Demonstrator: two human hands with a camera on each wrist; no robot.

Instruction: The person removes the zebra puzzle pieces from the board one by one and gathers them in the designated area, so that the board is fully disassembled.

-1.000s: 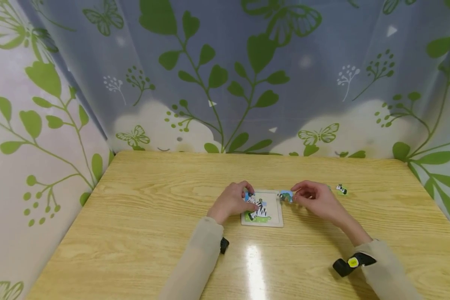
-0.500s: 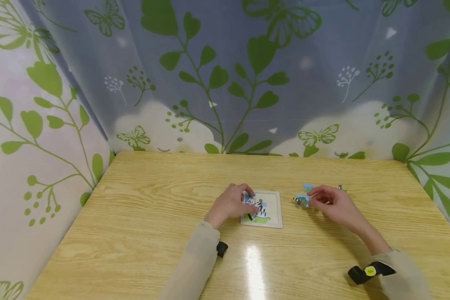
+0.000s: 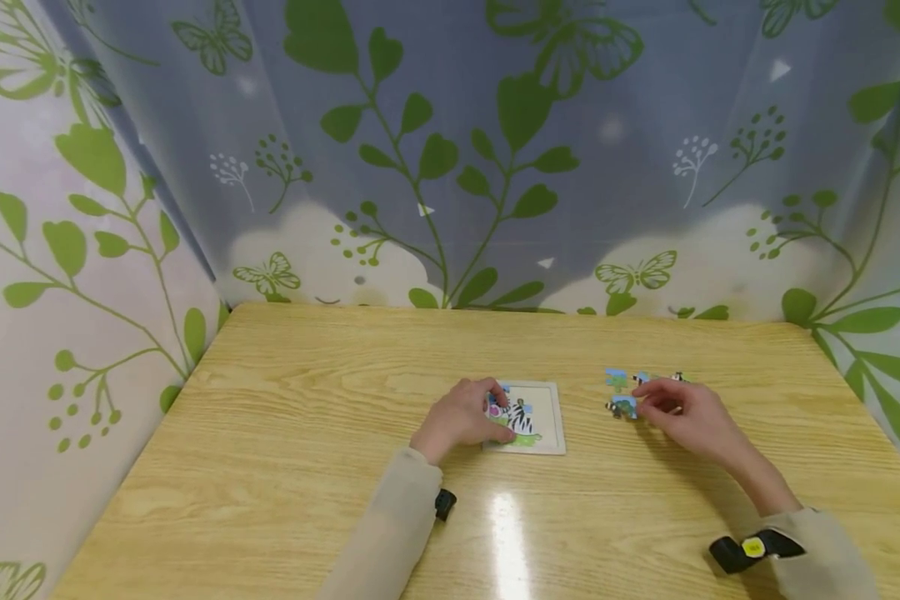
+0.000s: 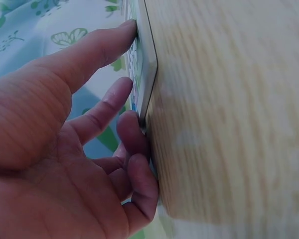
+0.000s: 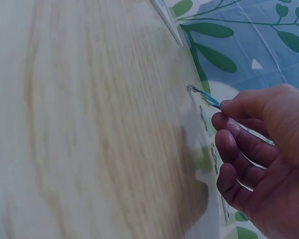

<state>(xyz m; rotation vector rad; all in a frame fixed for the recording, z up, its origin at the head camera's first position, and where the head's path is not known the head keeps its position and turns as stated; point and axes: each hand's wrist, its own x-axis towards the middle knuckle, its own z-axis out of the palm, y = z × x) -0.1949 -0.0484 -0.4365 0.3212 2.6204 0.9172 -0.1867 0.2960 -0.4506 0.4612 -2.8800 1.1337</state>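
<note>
My left hand point(image 3: 461, 421) rests over the left side of a square puzzle tray point(image 3: 560, 425) that has zebra pieces point(image 3: 523, 423) fitted inside. In the left wrist view, the thumb and forefinger touch the top side of the tray point(image 4: 150, 64), while other fingers lie at its edge. My right hand point(image 3: 686, 417) pinches a small jigsaw piece point(image 3: 624, 407), blue and green with a striped bit, between thumb and forefinger. That jigsaw piece point(image 5: 205, 96) shows edge-on in the right wrist view, held close over the table.
Loose jigsaw pieces lie just behind the right hand: a blue and green piece point(image 3: 615, 378), a blue piece point(image 3: 640, 379) and a black-and-white piece point(image 3: 679, 377). The wooden table point(image 3: 330, 367) ends at a leaf-patterned curtain point(image 3: 450, 167).
My right hand has drawn the jigsaw piece away from the tray, rightward toward the loose pieces. My left thumb has slid slightly toward the tray's front, showing more of the zebra's pink muzzle.
</note>
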